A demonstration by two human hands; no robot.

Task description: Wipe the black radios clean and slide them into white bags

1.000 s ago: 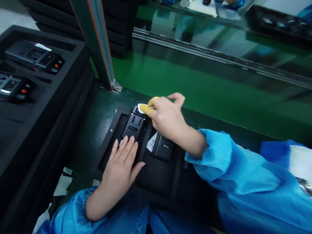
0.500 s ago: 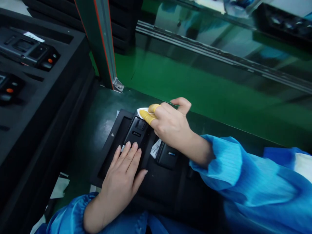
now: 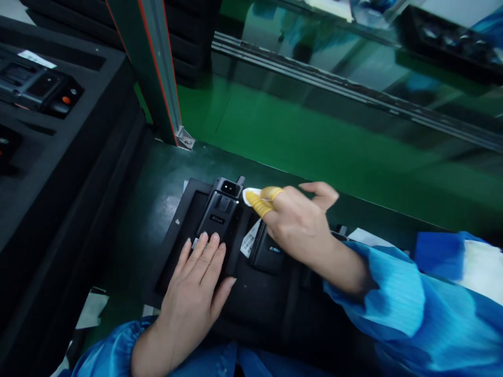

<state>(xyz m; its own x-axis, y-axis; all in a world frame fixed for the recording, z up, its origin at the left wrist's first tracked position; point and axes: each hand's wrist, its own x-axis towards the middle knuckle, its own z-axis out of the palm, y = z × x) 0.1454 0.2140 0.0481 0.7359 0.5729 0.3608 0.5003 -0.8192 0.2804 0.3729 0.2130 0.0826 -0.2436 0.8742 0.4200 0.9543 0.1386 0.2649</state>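
Note:
My left hand [image 3: 196,293] lies flat, fingers stretched out, on the lower part of a black handheld radio [image 3: 217,209] marked "Riton". The radio rests in a black foam tray [image 3: 181,222], with its dark camera window and short antenna stub showing at the top. My right hand [image 3: 298,222], with yellow finger cots on two fingers, pinches a small white wiping cloth [image 3: 251,195]. That cloth is just right of the radio's upper end. A second "Riton" radio [image 3: 269,254] sits in the tray beside a white barcode label [image 3: 250,240], partly hidden by my right hand.
On the left stands a stack of black foam trays [image 3: 98,94], the top one holding another radio [image 3: 37,84]. A metal post [image 3: 157,73] rises from the green table's [image 3: 165,173] far edge. Blue and white material [image 3: 440,256] lies at the right.
My right hand has moved right with the cloth, off the radio's upper end, uncovering its camera window and antenna stub. My left hand stays flat on the radio. The view has shifted slightly.

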